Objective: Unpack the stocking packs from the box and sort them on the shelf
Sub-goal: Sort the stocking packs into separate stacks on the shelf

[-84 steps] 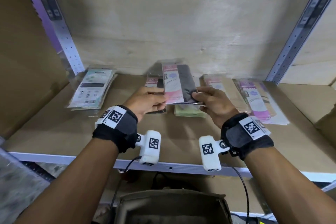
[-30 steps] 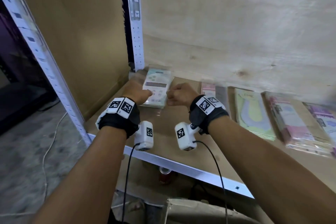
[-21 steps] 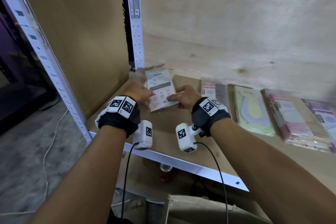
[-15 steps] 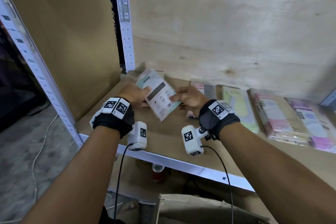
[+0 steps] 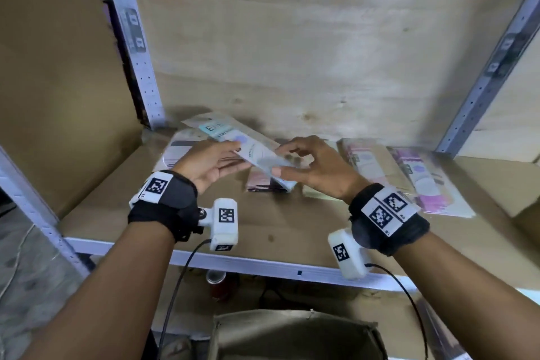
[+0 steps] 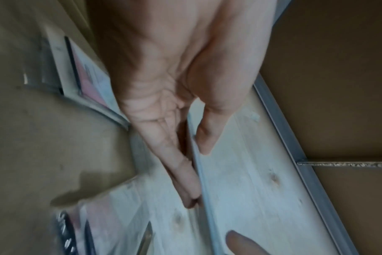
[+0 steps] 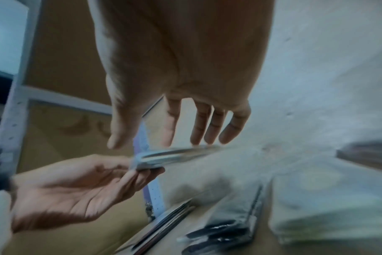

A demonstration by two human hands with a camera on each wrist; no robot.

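Observation:
A pale teal-and-white stocking pack (image 5: pixel 257 152) hangs slantwise above the shelf (image 5: pixel 263 266), held between both hands. My left hand (image 5: pixel 230 155) pinches its left part, thumb on top and straight fingers underneath; the left wrist view shows the pack (image 6: pixel 204 189) edge-on between thumb and fingers (image 6: pixel 185 172). My right hand (image 5: pixel 292 161) hovers over the pack's right end with spread, relaxed fingers. In the right wrist view its fingertips (image 7: pixel 196 139) just touch the top of the pack (image 7: pixel 174 155) and its thumb stays clear. The open box (image 5: pixel 292 333) stands below the shelf.
Flat on the shelf lie a white pack stack (image 5: pixel 178 152) at the left, a pink-and-black pack (image 5: pixel 263 181), pink packs (image 5: pixel 371 164) and purple packs (image 5: pixel 426 184). Metal uprights (image 5: pixel 131 38) flank the plywood back wall. A red can (image 5: pixel 216 280) stands under the shelf.
The teal pack was lifted off the left stack, turned over and carried right over the middle of the shelf. The right hand's fingers have loosened from it.

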